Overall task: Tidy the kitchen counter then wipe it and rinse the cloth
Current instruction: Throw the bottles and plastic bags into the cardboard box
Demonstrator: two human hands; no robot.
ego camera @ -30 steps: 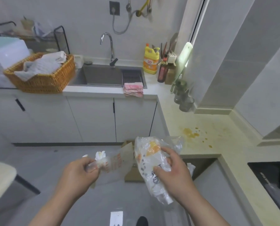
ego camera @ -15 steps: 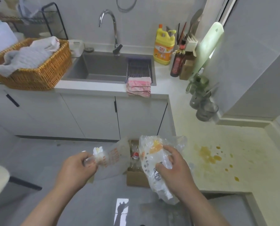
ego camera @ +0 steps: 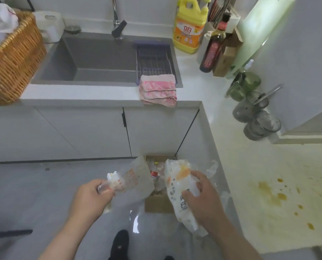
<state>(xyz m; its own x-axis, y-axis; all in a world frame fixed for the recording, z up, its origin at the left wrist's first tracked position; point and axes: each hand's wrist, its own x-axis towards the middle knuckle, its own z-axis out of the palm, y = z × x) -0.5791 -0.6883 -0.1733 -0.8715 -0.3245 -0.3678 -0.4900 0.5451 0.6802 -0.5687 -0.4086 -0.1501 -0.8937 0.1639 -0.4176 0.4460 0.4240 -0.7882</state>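
Note:
My left hand (ego camera: 90, 198) grips a clear plastic wrapper with orange print (ego camera: 133, 182), held over the floor. My right hand (ego camera: 203, 199) holds a crumpled white and orange plastic bag (ego camera: 177, 186) by its side. Both wrappers hang above an open cardboard box (ego camera: 157, 202) of rubbish on the floor at the cabinet corner. A folded pink cloth (ego camera: 158, 90) lies on the counter edge in front of the sink (ego camera: 100, 59). Orange-brown stains (ego camera: 270, 192) spot the pale counter (ego camera: 259, 166) on the right.
A wicker basket (ego camera: 12, 68) with cloths stands left of the sink. A yellow detergent bottle (ego camera: 189, 25), a dark bottle (ego camera: 213, 45) and several glass cups (ego camera: 255, 117) line the counter's back right. White cabinet doors (ego camera: 81, 132) face the grey floor.
The view has moved closer to the sink and tipped down. Both hands still hold their wrappers, now nearer the cardboard box.

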